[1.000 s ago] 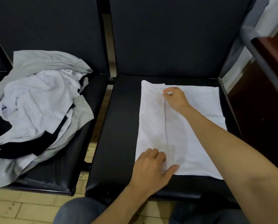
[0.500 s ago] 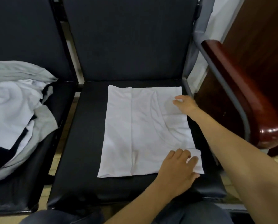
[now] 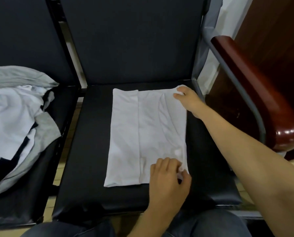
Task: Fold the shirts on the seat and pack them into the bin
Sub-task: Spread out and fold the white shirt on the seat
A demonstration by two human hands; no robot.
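Left hand (image 3: 168, 178) pinches the white shirt (image 3: 142, 130); outstretched right hand (image 3: 189, 98) grips its far corner.

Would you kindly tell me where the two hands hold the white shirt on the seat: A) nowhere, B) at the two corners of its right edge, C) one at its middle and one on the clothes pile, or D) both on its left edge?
B: the left hand pinches the near right corner of the white shirt, and the right hand grips its far right corner.
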